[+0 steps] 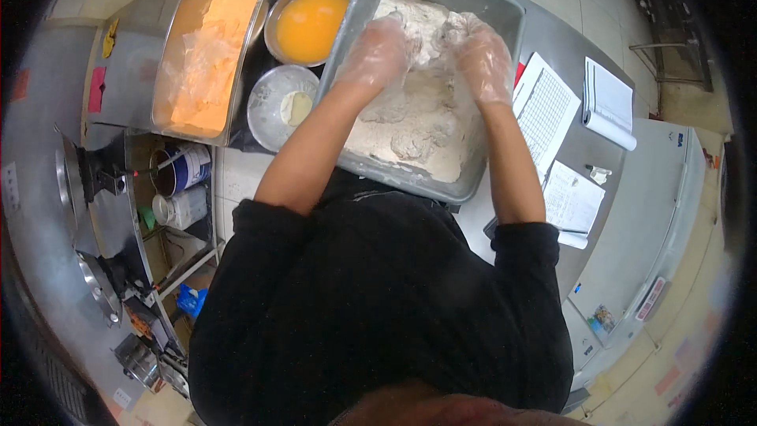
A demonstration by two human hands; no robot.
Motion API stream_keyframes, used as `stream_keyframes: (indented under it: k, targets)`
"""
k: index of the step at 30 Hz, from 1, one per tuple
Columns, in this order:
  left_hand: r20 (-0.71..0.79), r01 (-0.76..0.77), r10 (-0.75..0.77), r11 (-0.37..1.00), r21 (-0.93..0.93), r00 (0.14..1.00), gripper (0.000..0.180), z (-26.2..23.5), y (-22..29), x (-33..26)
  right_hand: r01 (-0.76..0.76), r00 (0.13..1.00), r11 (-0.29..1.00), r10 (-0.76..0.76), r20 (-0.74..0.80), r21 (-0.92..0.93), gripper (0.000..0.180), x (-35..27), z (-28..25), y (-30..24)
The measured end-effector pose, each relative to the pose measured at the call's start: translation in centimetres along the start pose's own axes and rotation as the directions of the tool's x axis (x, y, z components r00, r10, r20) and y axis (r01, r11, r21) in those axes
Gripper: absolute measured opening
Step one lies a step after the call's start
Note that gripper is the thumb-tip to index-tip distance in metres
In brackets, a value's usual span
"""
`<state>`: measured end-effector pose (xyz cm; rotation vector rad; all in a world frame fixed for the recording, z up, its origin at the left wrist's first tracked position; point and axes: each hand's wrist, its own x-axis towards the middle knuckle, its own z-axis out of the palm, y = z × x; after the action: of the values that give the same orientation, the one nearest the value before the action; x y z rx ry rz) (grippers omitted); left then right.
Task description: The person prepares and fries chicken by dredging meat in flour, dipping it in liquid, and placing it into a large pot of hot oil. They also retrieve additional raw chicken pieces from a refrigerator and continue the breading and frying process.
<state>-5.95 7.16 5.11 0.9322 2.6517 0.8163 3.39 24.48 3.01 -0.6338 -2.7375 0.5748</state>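
Black shirt (378, 300) nearest the lens, lower centre of frame. From it my forearms reach up to a grey tub (501, 9), upper centre, holding pale powder (378, 138) and coated lumps (422, 139). Left grip (378, 54): clear glove, upper left of tub, fingers at the powder. Right grip (482, 59): likewise gloved, upper right of tub, against powdered material. Cannot tell whether either is apart or clamped; fingertips obscured by powder. Left of tub: metal bowl (275, 22) of orange liquid (314, 25); below it, second bowl (264, 102). Upper left: long tray (254, 12), orange contents. Right: papers (544, 110) on the counter (564, 51).
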Motion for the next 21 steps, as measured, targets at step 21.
stream_keyframes:
  k: [21]
  targets:
    - [-0.456,-0.048,0.02,0.998,-0.05,0.89,0.037,-32.5,-14.4,-36.2,0.175,0.795,0.63,-0.544,0.269,0.756,0.044,-11.5,-13.7,-39.7]
